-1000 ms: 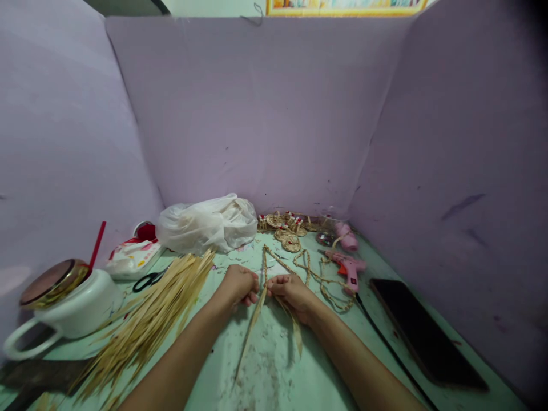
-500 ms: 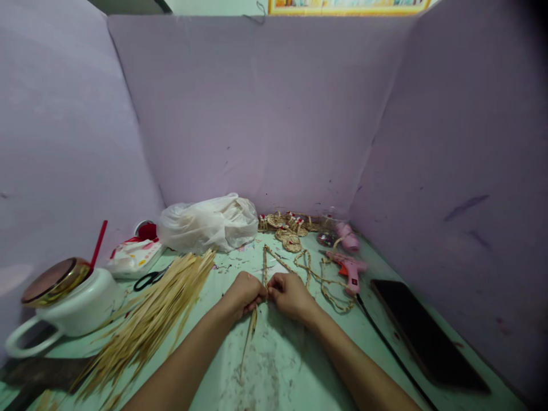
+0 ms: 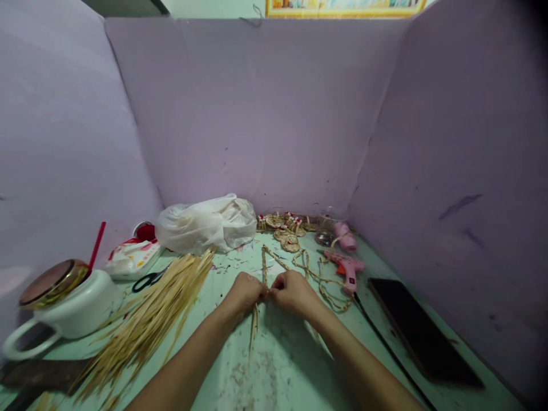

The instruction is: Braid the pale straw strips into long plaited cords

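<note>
"How far along does it look from your end?"

"I'd judge the cord (image 3: 264, 265) well advanced: a long stretch is already twisted. It lies left of the glue gun (image 3: 351, 268), rising from the fingers to a sharp bend, then slanting back right into loose loops by the gun's handle."

"And what's left?"

"I see flat, loose ends (image 3: 254, 326) dangling below the left hand, untwisted. The strips (image 3: 154, 319), a thick bundle well left of the gun, are plain too."

"What are the hands doing?"

"I have the left hand (image 3: 246, 292) and right hand (image 3: 293, 292) meeting left of the gun, fingertips pinched on the cord's near end. The knuckles cover the spot, so I can't make out which strand each one grips."

"Anything in the way?"

"Mostly the cord itself: its loops crowd the gun and could snag there, I'd say. The cable (image 3: 378, 333) trails from the gun towards me, with the phone (image 3: 422, 337) right of the gun and nearer. Scissors (image 3: 145, 282) sit well left of the gun, partly hidden by the strips. The mug (image 3: 83, 308) is farthest left of it."

"And behind?"

"Discs (image 3: 290, 244) left of the gun and farther back, then the bag (image 3: 208, 225) farther left again."
</note>
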`<state>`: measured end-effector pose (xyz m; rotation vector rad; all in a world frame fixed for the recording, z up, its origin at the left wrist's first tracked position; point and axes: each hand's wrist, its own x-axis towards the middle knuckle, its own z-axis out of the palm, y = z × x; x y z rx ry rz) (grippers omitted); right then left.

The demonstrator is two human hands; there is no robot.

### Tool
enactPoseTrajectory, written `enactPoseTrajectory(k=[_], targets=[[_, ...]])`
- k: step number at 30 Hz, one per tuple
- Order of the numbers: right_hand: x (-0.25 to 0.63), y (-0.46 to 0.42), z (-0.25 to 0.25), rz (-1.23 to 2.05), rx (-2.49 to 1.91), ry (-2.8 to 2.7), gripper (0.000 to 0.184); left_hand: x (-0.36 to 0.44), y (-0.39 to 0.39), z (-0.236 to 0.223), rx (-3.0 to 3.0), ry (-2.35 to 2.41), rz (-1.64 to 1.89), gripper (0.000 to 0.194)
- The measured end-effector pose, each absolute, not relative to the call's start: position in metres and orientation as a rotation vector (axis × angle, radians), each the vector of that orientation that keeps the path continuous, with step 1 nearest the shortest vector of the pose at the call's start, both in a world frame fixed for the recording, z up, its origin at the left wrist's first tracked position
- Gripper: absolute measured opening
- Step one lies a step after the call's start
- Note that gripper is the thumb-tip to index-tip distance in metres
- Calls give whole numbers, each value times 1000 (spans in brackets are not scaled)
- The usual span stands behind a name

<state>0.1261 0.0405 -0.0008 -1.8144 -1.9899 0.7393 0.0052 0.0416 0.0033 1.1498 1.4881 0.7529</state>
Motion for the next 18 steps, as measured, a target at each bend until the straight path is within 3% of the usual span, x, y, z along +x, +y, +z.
enactPoseTrajectory(k=[9, 13, 18], targets=[[103, 15, 10, 468, -1829, -2163, 20, -5, 46, 1, 1110, 1423, 684, 13], [116, 24, 15, 666, -1772, -2175, 17, -16, 52, -4, 1176, 1320, 634, 8], [133, 44, 10, 873, -1765, -1671, 18, -24, 56, -2, 1140, 1206, 556, 9]])
